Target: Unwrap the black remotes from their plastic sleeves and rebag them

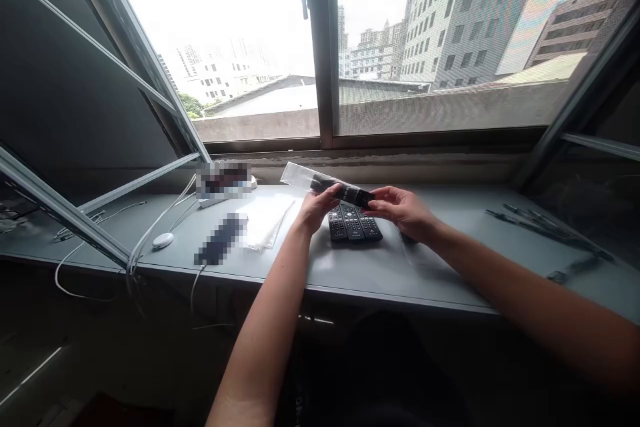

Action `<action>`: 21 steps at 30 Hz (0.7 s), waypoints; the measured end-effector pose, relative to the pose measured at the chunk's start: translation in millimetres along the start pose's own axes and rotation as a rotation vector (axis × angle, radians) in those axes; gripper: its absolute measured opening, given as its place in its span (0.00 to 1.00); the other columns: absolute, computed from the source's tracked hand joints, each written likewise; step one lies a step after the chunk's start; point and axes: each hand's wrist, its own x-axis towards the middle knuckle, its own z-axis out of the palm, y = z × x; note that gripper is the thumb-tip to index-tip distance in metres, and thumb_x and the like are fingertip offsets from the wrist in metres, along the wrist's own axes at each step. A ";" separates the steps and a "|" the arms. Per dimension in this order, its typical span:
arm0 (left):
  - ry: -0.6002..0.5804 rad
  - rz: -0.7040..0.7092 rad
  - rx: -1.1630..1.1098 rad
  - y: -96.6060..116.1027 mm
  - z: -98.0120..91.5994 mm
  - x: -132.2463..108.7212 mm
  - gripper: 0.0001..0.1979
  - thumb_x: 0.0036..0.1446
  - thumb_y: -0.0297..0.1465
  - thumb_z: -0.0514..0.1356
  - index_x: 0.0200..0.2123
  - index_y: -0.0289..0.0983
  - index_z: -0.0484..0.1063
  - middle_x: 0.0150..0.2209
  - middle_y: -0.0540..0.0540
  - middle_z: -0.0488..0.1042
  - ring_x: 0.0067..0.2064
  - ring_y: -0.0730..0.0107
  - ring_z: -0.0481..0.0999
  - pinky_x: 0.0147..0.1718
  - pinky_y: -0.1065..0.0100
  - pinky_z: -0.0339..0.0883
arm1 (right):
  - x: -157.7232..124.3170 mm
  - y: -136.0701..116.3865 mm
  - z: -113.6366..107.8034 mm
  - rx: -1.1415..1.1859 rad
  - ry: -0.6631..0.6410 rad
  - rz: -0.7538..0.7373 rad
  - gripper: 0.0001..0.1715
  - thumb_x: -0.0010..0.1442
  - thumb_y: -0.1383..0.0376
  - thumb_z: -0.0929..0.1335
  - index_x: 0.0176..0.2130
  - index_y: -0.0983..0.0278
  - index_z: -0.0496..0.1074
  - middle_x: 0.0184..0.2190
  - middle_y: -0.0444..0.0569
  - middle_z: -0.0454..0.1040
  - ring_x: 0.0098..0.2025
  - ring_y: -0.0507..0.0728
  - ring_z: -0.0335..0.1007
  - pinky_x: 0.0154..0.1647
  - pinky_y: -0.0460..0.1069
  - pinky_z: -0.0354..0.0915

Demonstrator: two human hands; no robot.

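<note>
Both my hands hold a black remote control (350,194) that sits partly inside a clear plastic sleeve (299,176), raised a little above the grey table (350,267). My left hand (316,208) grips the sleeve around the remote's middle. My right hand (400,208) pinches the remote's bare right end. Under my hands, three black remote controls (354,223) lie side by side on the table.
A stack of clear plastic sleeves (265,221) lies left of the remotes. Further left are a blurred dark object (220,239), a blurred box (223,180), white cables and a small white puck (163,239). Dark strips (545,227) lie at the right. A window stands behind.
</note>
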 end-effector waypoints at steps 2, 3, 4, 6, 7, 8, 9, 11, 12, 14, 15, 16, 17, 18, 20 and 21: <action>-0.038 -0.018 0.029 -0.3 0.6 -1.7 0.21 0.49 0.34 0.83 0.44 0.35 0.84 0.45 0.40 0.85 0.43 0.68 0.84 0.44 0.70 0.77 | 1.2 -0.2 -1.0 0.010 0.022 0.001 0.28 0.47 0.56 0.90 0.41 0.61 0.81 0.43 0.51 0.85 0.43 0.65 0.89 0.60 0.67 0.84; -0.045 -0.030 0.034 0.1 0.9 -2.1 0.20 0.49 0.34 0.83 0.43 0.35 0.84 0.45 0.39 0.85 0.44 0.67 0.84 0.45 0.69 0.78 | 2.3 -0.2 -2.1 0.019 0.035 0.003 0.29 0.46 0.55 0.90 0.41 0.61 0.81 0.43 0.51 0.85 0.43 0.65 0.89 0.60 0.67 0.83; -0.042 -0.041 0.029 0.7 1.1 -2.0 0.20 0.50 0.34 0.83 0.43 0.35 0.83 0.46 0.39 0.85 0.44 0.66 0.84 0.45 0.69 0.78 | 3.5 -0.2 -3.5 0.030 0.049 0.005 0.29 0.46 0.55 0.90 0.40 0.61 0.81 0.43 0.51 0.85 0.43 0.65 0.89 0.61 0.66 0.83; -0.004 -0.048 -0.009 2.0 0.8 -0.4 0.18 0.52 0.34 0.82 0.42 0.36 0.82 0.46 0.39 0.85 0.44 0.65 0.85 0.46 0.67 0.79 | 6.0 -0.1 -6.8 0.046 0.083 0.007 0.28 0.46 0.56 0.90 0.40 0.61 0.81 0.43 0.51 0.84 0.43 0.65 0.88 0.62 0.65 0.83; 0.026 -0.042 -0.040 2.4 0.3 1.1 0.17 0.54 0.34 0.81 0.43 0.36 0.82 0.46 0.39 0.85 0.44 0.65 0.85 0.46 0.67 0.79 | 7.0 0.1 -8.6 0.048 0.101 0.008 0.27 0.46 0.57 0.90 0.39 0.61 0.80 0.43 0.51 0.84 0.43 0.64 0.88 0.62 0.64 0.83; 0.058 -0.031 -0.075 2.7 -0.5 2.7 0.16 0.56 0.34 0.80 0.43 0.37 0.81 0.46 0.40 0.85 0.45 0.65 0.85 0.47 0.66 0.80 | 7.9 0.2 -10.2 0.046 0.117 0.010 0.26 0.47 0.58 0.90 0.39 0.61 0.80 0.42 0.51 0.84 0.43 0.64 0.88 0.62 0.64 0.83; 0.090 -0.016 -0.110 2.8 -1.5 4.5 0.15 0.57 0.33 0.79 0.45 0.37 0.81 0.46 0.41 0.85 0.45 0.65 0.85 0.49 0.65 0.80 | 8.5 0.4 -11.5 0.040 0.131 0.014 0.25 0.48 0.59 0.89 0.39 0.60 0.80 0.42 0.51 0.83 0.42 0.64 0.88 0.62 0.64 0.83; 0.154 0.016 -0.171 2.4 -3.7 8.0 0.15 0.59 0.31 0.78 0.47 0.38 0.81 0.45 0.42 0.85 0.45 0.66 0.86 0.52 0.64 0.80 | 8.8 0.7 -13.2 0.029 0.139 0.026 0.23 0.50 0.61 0.88 0.39 0.60 0.79 0.41 0.51 0.83 0.42 0.64 0.88 0.61 0.63 0.84; 0.184 0.031 -0.192 2.1 -4.7 9.3 0.15 0.59 0.30 0.78 0.48 0.38 0.81 0.44 0.42 0.85 0.45 0.67 0.86 0.53 0.65 0.80 | 8.6 0.8 -13.4 0.026 0.135 0.033 0.23 0.51 0.62 0.88 0.40 0.60 0.79 0.41 0.50 0.83 0.42 0.63 0.89 0.61 0.62 0.84; 0.222 0.046 -0.215 1.2 -6.0 11.1 0.16 0.59 0.29 0.77 0.48 0.37 0.81 0.43 0.43 0.86 0.44 0.69 0.86 0.54 0.66 0.80 | 7.9 1.1 -12.8 0.025 0.120 0.038 0.23 0.51 0.62 0.88 0.40 0.61 0.79 0.42 0.51 0.83 0.42 0.63 0.89 0.60 0.61 0.85; 0.222 0.044 -0.216 0.6 -6.2 11.4 0.16 0.59 0.28 0.77 0.48 0.37 0.81 0.43 0.43 0.86 0.43 0.69 0.87 0.54 0.66 0.80 | 7.4 1.3 -12.1 0.026 0.111 0.037 0.23 0.51 0.61 0.88 0.40 0.61 0.79 0.42 0.51 0.83 0.42 0.64 0.89 0.60 0.62 0.85; 0.208 0.034 -0.207 0.0 -6.0 11.3 0.15 0.58 0.28 0.78 0.48 0.37 0.82 0.43 0.43 0.86 0.43 0.69 0.87 0.54 0.65 0.80 | 6.9 1.4 -11.4 0.026 0.100 0.038 0.24 0.51 0.61 0.88 0.40 0.61 0.79 0.42 0.52 0.84 0.42 0.64 0.89 0.59 0.62 0.85; 0.184 0.018 -0.190 -0.7 -5.5 10.9 0.15 0.58 0.28 0.78 0.47 0.36 0.82 0.42 0.43 0.86 0.42 0.69 0.87 0.53 0.65 0.80 | 6.6 1.5 -10.7 0.026 0.091 0.043 0.24 0.51 0.60 0.88 0.41 0.61 0.79 0.42 0.52 0.84 0.43 0.65 0.89 0.58 0.63 0.85; 0.155 -0.001 -0.171 -1.4 -4.8 10.2 0.14 0.58 0.28 0.78 0.46 0.36 0.82 0.42 0.42 0.86 0.42 0.68 0.87 0.53 0.64 0.81 | 6.4 1.6 -10.1 0.025 0.083 0.049 0.25 0.50 0.59 0.89 0.41 0.61 0.79 0.42 0.52 0.84 0.43 0.66 0.89 0.58 0.63 0.86; 0.103 -0.037 -0.139 -2.5 -2.9 8.6 0.12 0.59 0.27 0.77 0.45 0.35 0.82 0.42 0.41 0.86 0.41 0.68 0.87 0.52 0.64 0.81 | 6.3 1.9 -9.2 0.016 0.082 0.058 0.28 0.48 0.58 0.90 0.40 0.61 0.80 0.41 0.52 0.84 0.43 0.67 0.89 0.56 0.63 0.86; 0.088 -0.045 -0.131 -2.8 -2.0 8.0 0.11 0.60 0.26 0.77 0.44 0.34 0.82 0.42 0.41 0.86 0.41 0.68 0.87 0.52 0.64 0.81 | 6.4 2.0 -8.8 0.010 0.091 0.058 0.28 0.46 0.58 0.90 0.40 0.61 0.80 0.40 0.52 0.84 0.43 0.67 0.89 0.55 0.63 0.87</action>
